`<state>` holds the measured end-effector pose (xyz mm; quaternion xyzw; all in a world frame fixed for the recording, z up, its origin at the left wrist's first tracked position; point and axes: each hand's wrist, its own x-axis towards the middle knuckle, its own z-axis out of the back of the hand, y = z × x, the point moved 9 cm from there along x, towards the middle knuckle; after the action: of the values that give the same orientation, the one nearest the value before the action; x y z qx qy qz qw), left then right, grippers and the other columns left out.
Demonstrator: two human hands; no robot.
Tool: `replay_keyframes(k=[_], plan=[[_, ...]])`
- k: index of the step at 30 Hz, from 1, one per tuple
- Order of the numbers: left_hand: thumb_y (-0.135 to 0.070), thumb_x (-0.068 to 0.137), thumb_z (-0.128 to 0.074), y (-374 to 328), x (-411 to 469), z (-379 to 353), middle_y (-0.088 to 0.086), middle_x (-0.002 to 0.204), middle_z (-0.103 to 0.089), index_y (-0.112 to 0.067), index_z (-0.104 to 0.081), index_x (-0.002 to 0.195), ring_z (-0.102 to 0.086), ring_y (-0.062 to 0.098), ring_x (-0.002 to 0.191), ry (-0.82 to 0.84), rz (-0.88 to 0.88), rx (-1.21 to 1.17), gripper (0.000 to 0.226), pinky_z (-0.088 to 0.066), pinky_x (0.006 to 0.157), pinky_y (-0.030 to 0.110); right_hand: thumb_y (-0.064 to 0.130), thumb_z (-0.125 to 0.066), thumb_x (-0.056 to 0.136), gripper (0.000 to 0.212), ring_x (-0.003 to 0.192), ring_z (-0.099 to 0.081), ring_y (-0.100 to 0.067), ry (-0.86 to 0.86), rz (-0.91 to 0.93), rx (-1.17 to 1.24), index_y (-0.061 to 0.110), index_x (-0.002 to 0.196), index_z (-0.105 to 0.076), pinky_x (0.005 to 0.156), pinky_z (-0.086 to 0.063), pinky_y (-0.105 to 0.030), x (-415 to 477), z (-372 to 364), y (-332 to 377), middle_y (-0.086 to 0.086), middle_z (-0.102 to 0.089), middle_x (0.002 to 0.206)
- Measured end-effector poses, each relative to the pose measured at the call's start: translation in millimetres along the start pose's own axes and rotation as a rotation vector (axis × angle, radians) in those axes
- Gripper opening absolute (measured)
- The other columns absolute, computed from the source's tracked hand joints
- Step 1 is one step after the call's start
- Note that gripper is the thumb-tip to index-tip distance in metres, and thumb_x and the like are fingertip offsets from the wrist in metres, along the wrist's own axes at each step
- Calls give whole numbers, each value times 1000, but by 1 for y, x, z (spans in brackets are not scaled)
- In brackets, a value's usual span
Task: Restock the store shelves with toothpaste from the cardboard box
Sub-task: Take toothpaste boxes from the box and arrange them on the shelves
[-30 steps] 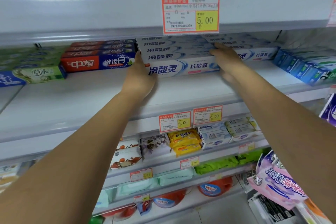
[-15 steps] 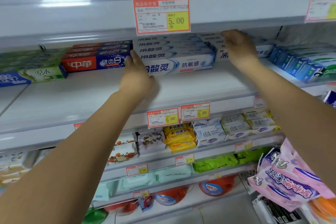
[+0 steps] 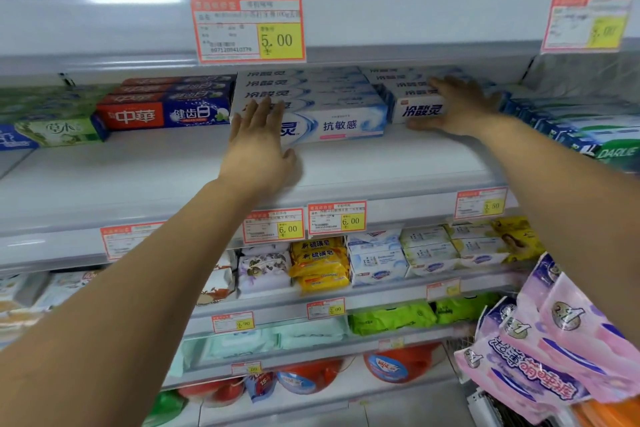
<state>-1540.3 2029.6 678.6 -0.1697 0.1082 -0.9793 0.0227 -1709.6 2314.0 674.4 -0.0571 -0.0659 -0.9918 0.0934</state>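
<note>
Toothpaste (image 3: 339, 125) in white boxes with blue print lay in two piles side by side at the back of the shelf (image 3: 138, 177), at about 12 o'clock in the view, long faces outward. The left hand (image 3: 258, 142) was flat and open, its fingers straight and slightly spread against the front end of the left pile (image 3: 311, 94), and it held nothing. The right hand (image 3: 457, 107) lay over the front and top of the right pile (image 3: 419, 110), fingers stretched out toward 1 o'clock and thumb low near the shelf. It pressed on the boxes rather than closing round any one of them. At 9 o'clock from the left pile, touching it, sat red-and-blue boxes (image 3: 162, 114), with green boxes (image 3: 59, 130) further that way. At 3 o'clock from the right pile stood blue-green boxes (image 3: 588, 139). A price tag (image 3: 247, 29) reading 5.00 hung on the shelf edge at 12 o'clock above the piles. At 6 o'clock, one shelf down, were soap packs (image 3: 318, 263), and pink bags (image 3: 540, 350) hung at 4 o'clock.
</note>
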Motion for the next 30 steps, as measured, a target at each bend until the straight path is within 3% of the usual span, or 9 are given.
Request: replay_keyframes(k=[5, 9, 15, 19, 22, 24, 25, 27, 30], plan=[[-25, 94, -50, -1, 0, 0, 8, 160, -7, -14, -11, 152, -1, 25, 147, -11, -8, -3, 71, 3, 118, 38, 103, -34, 39, 128, 132, -37, -32, -39, 30, 58, 34, 146, -26, 107, -31, -58, 7, -3, 1, -5, -36, 149], [-24, 93, -51, -2, 0, -1, 8, 160, -7, -13, -11, 152, -1, 26, 147, -9, -13, -4, 73, 2, 118, 37, 73, -55, 75, 94, 142, -20, -28, -49, 16, 72, 30, 150, -20, 112, -18, -57, -8, 1, 11, -1, -22, 157], [-25, 91, -54, -17, 3, -3, 12, 159, -13, -10, -16, 151, -6, 29, 147, 4, -46, 14, 72, -1, 119, 39, 68, -53, 81, 87, 145, -13, -26, -49, 29, 70, 32, 150, -17, 112, -14, -61, -14, 0, 23, 0, -16, 158], [-28, 96, -48, -67, 11, -9, 11, 159, -13, -10, -18, 150, -8, 27, 147, -4, -177, 25, 66, 0, 119, 40, 74, -40, 83, 82, 140, -28, -27, 45, 89, 191, 28, 149, -23, 114, -24, -48, -18, 11, 26, -4, -28, 155], [-30, 96, -47, -101, 21, -22, 9, 160, -8, -14, -17, 151, -4, 26, 147, 34, -231, -1, 64, 1, 118, 38, 71, -26, 87, 74, 127, -44, -33, -120, 26, 305, 17, 132, -49, 110, -24, -55, -10, 38, 0, -11, -52, 136], [-33, 97, -45, -116, 28, -32, 9, 160, -6, -19, -16, 152, -1, 26, 147, 65, -254, 1, 63, 3, 118, 39, 59, -32, 91, 65, 124, -45, -34, -151, -29, 319, 10, 130, -50, 109, -28, -50, -6, 47, -21, -13, -52, 135], [-35, 98, -44, -122, 32, -36, 9, 160, -4, -22, -14, 152, 0, 26, 147, 74, -262, 8, 63, 3, 118, 39, 50, -38, 93, 55, 120, -48, -31, -126, -57, 325, 10, 127, -51, 104, -34, -42, -6, 48, -28, -12, -53, 131], [-40, 98, -42, -128, 37, -44, 7, 160, -3, -27, -13, 152, 3, 26, 147, 79, -267, 18, 63, 6, 118, 41, 34, -43, 98, 30, 101, -54, -26, -35, -110, 284, 11, 112, -55, 80, -39, -29, 0, 44, -41, -14, -59, 114], [-40, 96, -44, -129, 40, -48, 5, 160, -4, -29, -22, 150, 3, 25, 147, 65, -277, 27, 59, 8, 118, 40, 33, -46, 97, 27, 80, -52, -23, 50, -184, 257, 8, 103, -55, 56, -33, -25, 11, 37, -47, -21, -61, 108]])
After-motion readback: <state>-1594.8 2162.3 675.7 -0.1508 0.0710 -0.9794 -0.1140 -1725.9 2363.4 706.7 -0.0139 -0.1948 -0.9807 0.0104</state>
